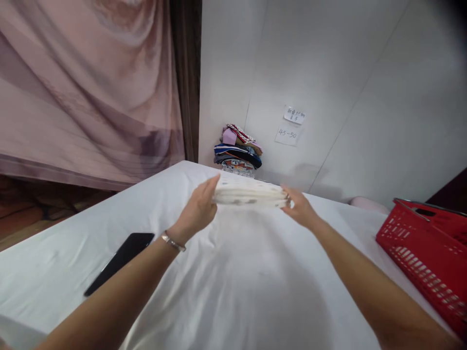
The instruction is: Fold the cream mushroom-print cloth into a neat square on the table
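A folded white cloth [251, 194] with small faint spots is stretched level between my two hands, above the far part of the white-covered surface. My left hand [200, 204], with a silver bracelet at the wrist, grips its left end. At the opposite end, the thumb and fingers of my right hand [297, 206] are closed on the cloth. Just beyond it, against the wall, stands a stack of folded clothes [239, 150] in several colours. Whether the cloth is a garment cannot be made out.
A black flat device [120, 260], perhaps a tablet or phone, lies left of my left forearm. On the right stands a red plastic basket [419, 253]. A pink curtain [91, 87] hangs at the left, and paper notes [288, 135] are stuck on the wall.
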The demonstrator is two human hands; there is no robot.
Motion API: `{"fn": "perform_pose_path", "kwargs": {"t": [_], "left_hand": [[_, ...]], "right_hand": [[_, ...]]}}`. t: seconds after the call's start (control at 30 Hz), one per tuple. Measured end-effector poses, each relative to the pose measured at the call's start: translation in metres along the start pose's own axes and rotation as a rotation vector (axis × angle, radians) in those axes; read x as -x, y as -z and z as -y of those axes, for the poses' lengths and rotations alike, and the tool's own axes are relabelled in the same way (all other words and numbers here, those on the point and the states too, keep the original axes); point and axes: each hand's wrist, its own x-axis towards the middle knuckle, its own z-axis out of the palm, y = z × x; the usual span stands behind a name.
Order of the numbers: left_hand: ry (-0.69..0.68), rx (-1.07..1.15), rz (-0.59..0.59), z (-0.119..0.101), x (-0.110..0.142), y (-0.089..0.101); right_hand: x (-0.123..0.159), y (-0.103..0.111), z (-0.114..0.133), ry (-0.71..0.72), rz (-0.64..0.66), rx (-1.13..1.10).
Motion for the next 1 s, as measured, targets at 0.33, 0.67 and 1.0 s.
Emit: {"fn": "perform_pose_path", "kwargs": {"t": [0.33, 0.67, 1.0], "left_hand": [[0.105, -0.1, 0.377, 0.002, 0.13, -0.054], [0.235, 0.074, 0.262, -0.002, 0.13, -0.049], [0.323, -0.001, 0.176, -0.01, 0.11, -0.069]], "right_hand": [[0.117, -0.101, -0.028, 0.112, 0.151, 0.112], [0.132, -0.079, -0.013, -0.717, -0.216, -0.617], [0.11, -0.083, -0.009, -0.806, -0.082, -0.341]]}}
